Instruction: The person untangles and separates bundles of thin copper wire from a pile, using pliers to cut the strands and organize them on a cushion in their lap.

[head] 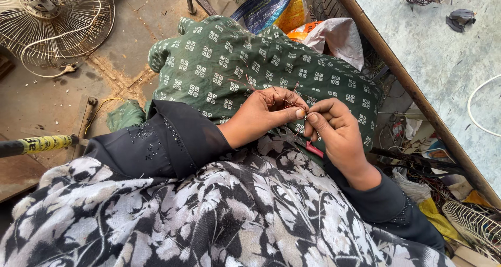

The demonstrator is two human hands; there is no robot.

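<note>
My left hand [263,116] and my right hand [334,129] meet over my lap, fingertips pinched together on thin copper wire strands [292,92]. The reddish strands stick up between the fingers and trail over the left hand. Both hands rest above green patterned cloth [229,63] covering my knees. Black sleeves cover both forearms, and a black-and-white floral shawl [219,209] lies across my front. A small red piece [314,149] shows just under the right hand; I cannot tell what it is.
A fan grille with a white cable [57,22] lies on the floor at top left. A tool handle with yellow tape [36,143] pokes in from the left. A wooden-edged table [417,95] runs along the right, with wire scraps and a wire rack [472,222] below it. Bags [292,11] lie ahead.
</note>
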